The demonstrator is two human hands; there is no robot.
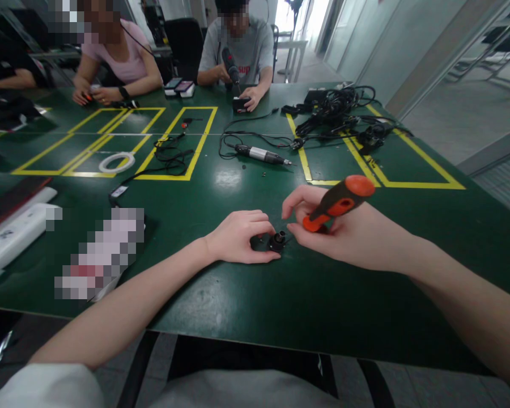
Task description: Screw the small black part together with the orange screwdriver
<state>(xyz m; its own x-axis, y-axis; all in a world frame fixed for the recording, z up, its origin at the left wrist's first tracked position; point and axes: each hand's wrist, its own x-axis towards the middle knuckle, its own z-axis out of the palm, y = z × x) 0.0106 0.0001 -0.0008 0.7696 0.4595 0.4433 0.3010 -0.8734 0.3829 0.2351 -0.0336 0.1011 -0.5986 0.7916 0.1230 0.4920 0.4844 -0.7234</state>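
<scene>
Near the front of the green table, my left hand rests with thumb and fingers curled around a small black round part. A short hollow black piece stands up from the top of that part; its exact kind does not show. To the right, my right hand is closed on a screwdriver with an orange and dark grey handle. The handle slants up and to the right, its lower end beside the black part. Most of the screwdriver's shaft is hidden by my fingers.
Beyond my hands lies a black and silver pen-shaped power tool with its cord. Tangled black cables sit at back right. On the left are a white ring and a white power strip. Across the table a person holds a drill.
</scene>
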